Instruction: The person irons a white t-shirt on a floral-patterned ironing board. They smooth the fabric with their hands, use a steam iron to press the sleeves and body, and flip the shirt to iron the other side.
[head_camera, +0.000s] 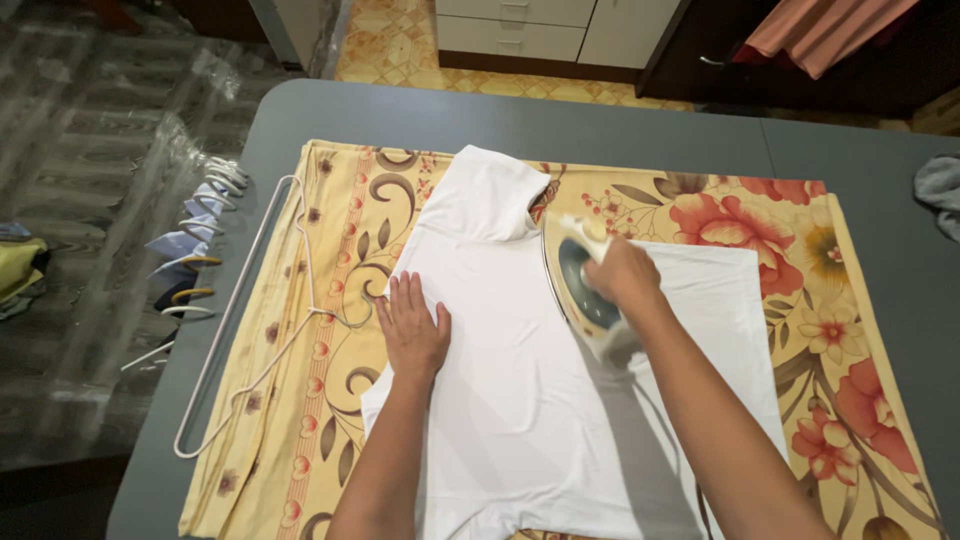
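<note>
A white T-shirt (520, 400) lies flat on a yellow floral cloth (330, 230) spread over a grey table (500, 115). My left hand (412, 328) rests flat on the shirt's left part, fingers together and pointing away from me. My right hand (622, 272) grips the handle of a white and yellow clothes iron (582, 290), which sits on the shirt near the collar and shoulder. The iron's cord (655, 410) runs back toward me beside my right forearm.
A white cord (262, 375) loops over the cloth's left edge. Several hangers (195, 240) stick out past the table's left side. A grey garment (940, 190) lies at the right edge. White drawers (540, 30) and a pink cloth (820, 30) stand beyond the table.
</note>
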